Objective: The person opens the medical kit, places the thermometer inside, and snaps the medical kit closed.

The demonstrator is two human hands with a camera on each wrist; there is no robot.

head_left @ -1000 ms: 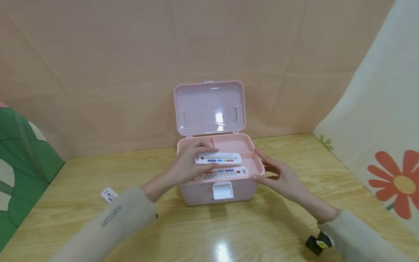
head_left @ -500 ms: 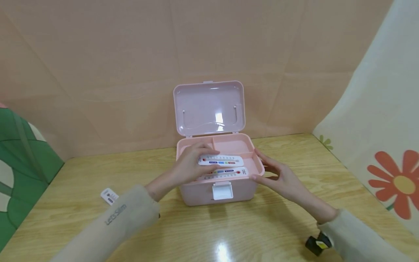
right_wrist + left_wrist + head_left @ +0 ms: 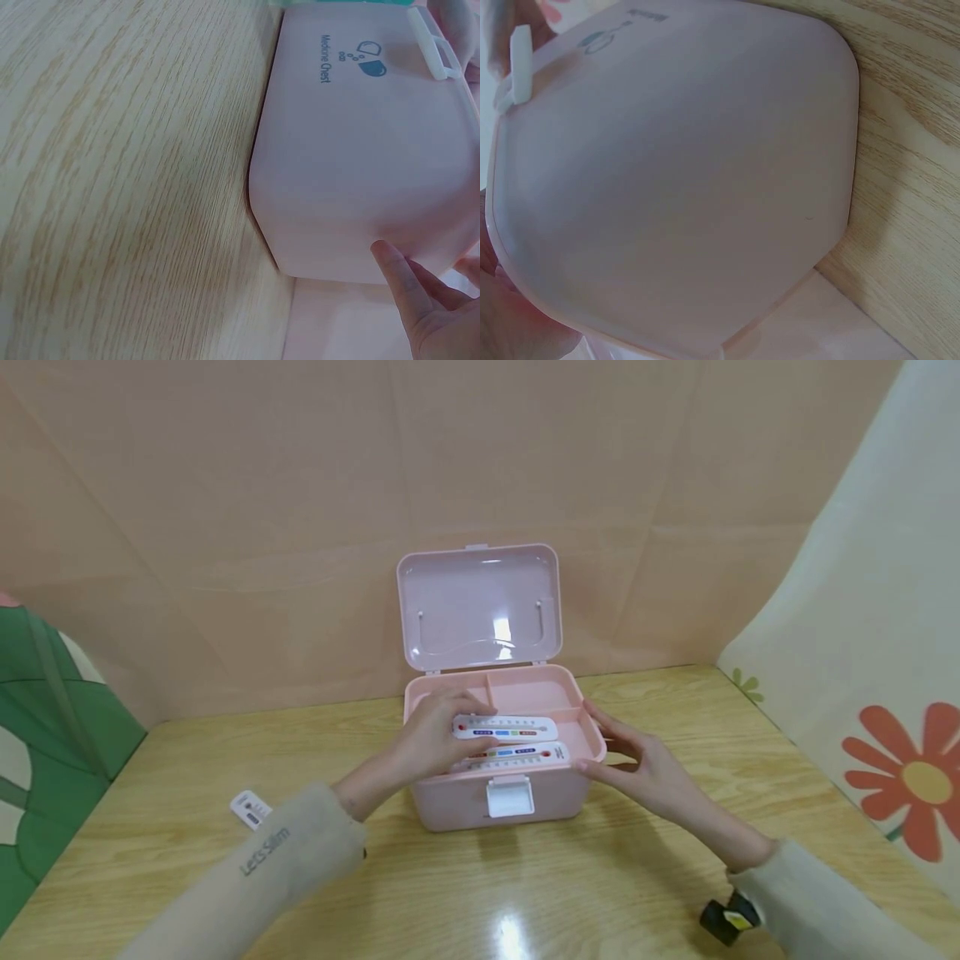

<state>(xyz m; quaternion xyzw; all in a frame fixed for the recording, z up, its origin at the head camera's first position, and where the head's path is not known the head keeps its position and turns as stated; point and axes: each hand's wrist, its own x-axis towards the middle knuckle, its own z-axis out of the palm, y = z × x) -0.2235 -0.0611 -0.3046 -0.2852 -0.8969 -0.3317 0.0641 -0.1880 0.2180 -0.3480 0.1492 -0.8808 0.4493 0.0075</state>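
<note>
A pink medicine chest stands with its lid raised. Over the front compartment, my left hand pinches one end of a white strip thermometer between thumb and fingers. A second white thermometer lies in that compartment just in front of it, its left part hidden by the hand. My right hand rests against the chest's right end, fingers on the side and the extended thumb at the front corner. In the right wrist view, a straight digit of that hand touches the pink wall.
Two rear compartments are visible behind the front one. A white latch hangs at the chest's front. On the wooden table, a third thermometer lies at left, partly covered by the left sleeve. A fabric backdrop rises behind.
The left hand has moved slightly right and the held thermometer has come closer to the one in front, now nearly parallel with it. The right hand and chest have stayed put.
</note>
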